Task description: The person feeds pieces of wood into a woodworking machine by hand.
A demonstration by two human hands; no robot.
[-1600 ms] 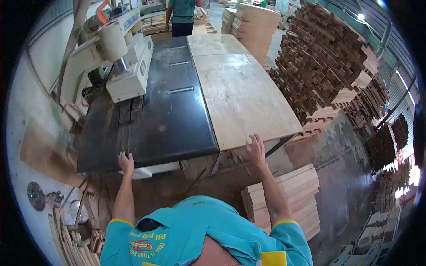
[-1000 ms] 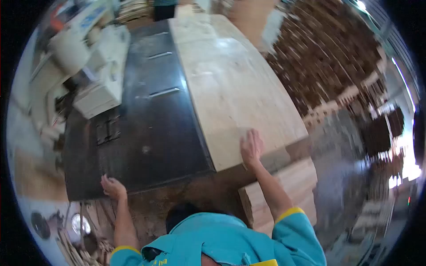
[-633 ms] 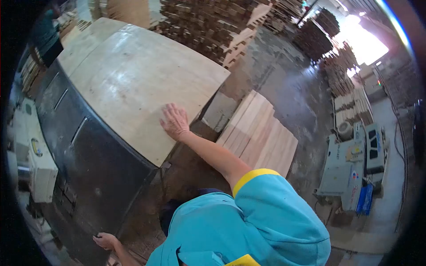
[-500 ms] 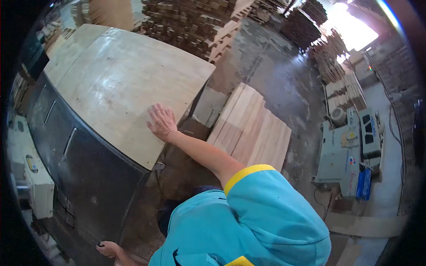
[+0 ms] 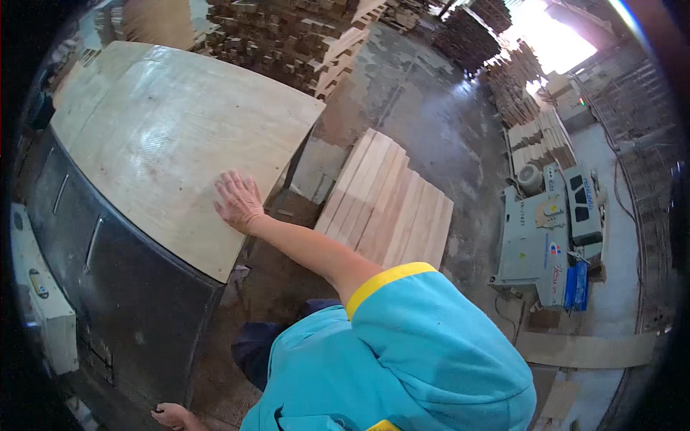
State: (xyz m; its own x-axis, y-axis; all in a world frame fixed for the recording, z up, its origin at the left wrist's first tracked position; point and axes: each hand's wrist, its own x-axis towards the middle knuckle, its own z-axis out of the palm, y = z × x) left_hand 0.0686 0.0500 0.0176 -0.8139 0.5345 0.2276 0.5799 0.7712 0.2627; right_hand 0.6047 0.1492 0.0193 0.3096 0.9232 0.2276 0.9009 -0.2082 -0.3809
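Workshop floor (image 5: pixel 431 108), grey and patchy, spreads beyond and to the right of the counter (image 5: pixel 172 136). Bright light fills an opening (image 5: pixel 553 39) far beyond the counter. The counter itself, topped with pale wood, stands in front of the person, toward the left. The right hand (image 5: pixel 239 202) lies palm down on it, near its closest edge: fingers spread, grip wide, holding nothing. Along the counter's left side runs a black bed (image 5: pixel 154 302) with narrow metal strips (image 5: pixel 92 244). The left hand (image 5: pixel 171 416) is at the bed's near edge, well apart from the counter; its fingers look curled, and I cannot tell whether the grip holds anything. Left of the counter, across the bed, is a white housing (image 5: pixel 52 316). Planks (image 5: pixel 388 208) lie side by side just right of the counter. Wood blocks (image 5: pixel 277 39) are stacked behind the counter. Farther right of the counter stands a grey machine (image 5: pixel 532 244) with a blue part (image 5: pixel 576 285) at its near end. The person's blue sleeve (image 5: pixel 438 330), with a yellow cuff, is right of the counter.
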